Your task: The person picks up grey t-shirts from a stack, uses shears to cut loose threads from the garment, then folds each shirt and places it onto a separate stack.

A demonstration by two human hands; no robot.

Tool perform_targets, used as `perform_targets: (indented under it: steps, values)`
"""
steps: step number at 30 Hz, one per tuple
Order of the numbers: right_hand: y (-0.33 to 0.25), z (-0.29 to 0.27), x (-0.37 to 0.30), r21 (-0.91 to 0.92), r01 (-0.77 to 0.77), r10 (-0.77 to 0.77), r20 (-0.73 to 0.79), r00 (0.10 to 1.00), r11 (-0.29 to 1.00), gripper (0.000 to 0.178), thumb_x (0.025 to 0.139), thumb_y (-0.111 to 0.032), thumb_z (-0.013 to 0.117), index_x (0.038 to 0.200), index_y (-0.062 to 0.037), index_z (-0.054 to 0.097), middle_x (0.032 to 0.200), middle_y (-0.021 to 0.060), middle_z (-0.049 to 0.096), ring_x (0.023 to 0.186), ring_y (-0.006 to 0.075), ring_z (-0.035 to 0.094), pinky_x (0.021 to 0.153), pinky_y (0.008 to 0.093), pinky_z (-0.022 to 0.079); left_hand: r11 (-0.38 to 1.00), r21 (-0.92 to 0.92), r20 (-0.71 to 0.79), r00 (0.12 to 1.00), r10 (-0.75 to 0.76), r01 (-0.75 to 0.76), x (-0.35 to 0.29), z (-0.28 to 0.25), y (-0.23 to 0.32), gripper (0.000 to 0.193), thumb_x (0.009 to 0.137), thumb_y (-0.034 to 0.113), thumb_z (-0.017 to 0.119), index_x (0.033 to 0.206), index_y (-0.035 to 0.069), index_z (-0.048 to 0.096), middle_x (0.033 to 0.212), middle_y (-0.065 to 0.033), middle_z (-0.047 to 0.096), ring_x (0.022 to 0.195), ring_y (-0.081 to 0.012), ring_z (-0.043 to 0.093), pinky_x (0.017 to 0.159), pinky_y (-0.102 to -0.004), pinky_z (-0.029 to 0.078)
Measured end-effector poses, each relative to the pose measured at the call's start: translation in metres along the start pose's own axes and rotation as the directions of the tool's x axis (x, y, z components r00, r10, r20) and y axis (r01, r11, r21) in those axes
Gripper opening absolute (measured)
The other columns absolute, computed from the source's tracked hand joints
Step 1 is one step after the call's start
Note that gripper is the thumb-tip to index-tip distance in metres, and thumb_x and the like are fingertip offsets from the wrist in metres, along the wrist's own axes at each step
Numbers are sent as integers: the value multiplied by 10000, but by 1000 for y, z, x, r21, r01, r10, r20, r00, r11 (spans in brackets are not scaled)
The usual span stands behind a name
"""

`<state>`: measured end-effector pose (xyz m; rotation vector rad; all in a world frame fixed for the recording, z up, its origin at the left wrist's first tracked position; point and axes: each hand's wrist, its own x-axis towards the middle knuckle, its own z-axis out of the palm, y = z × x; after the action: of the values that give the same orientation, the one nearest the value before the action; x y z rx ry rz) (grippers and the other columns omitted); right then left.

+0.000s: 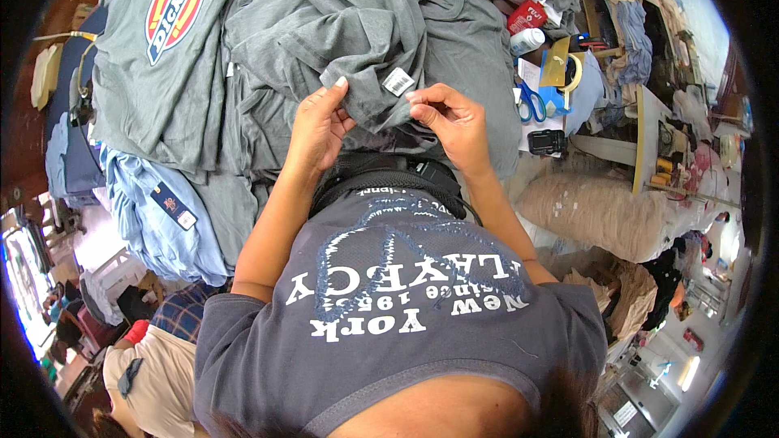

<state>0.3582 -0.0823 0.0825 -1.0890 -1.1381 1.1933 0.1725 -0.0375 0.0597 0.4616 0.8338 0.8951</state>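
A rumpled grey T-shirt is spread before me, on top of more grey garments. My left hand is closed, pinching a fold of this T-shirt between thumb and fingers. Across from it, my right hand pinches the cloth at thumb and forefinger, close to a small white label with dark print. The label lies on the fabric just beside the right fingertips. Between the two hands, the cloth hangs in a short gathered strip near my waist.
At the left lie a grey T-shirt with a colourful oval print and light blue garments with a dark hang tag. Blue-handled scissors, a tape roll, a white bottle and a black box-like item sit at the right.
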Motion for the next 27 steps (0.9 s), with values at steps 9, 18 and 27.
perform_targets:
  steps: [9,18,27]
  values:
    - [-7,26,13,100,-161,163,-14,987,982,540,753,-28,615,1210,-45,328,688,33,557,636,59,508,573,176,402,999,-24,102,994,44,-42,-15,19,16,226,875,206,449,947,3,520,926,-93,598,841,-155,584,738,-276,473]
    - [4,42,21,-103,-135,121,-131,984,985,424,715,-68,665,1062,-51,421,606,4,533,517,32,435,483,168,352,991,99,197,978,74,-95,-13,5,11,255,884,211,440,978,-14,514,981,-100,580,883,-149,562,795,-288,435]
    - [13,42,14,-84,-269,253,-157,955,960,464,720,-177,681,1066,-49,400,579,19,515,511,48,440,460,192,349,996,-81,272,961,51,-30,-18,6,16,240,880,191,438,984,-17,498,994,-106,570,917,-173,552,841,-318,415]
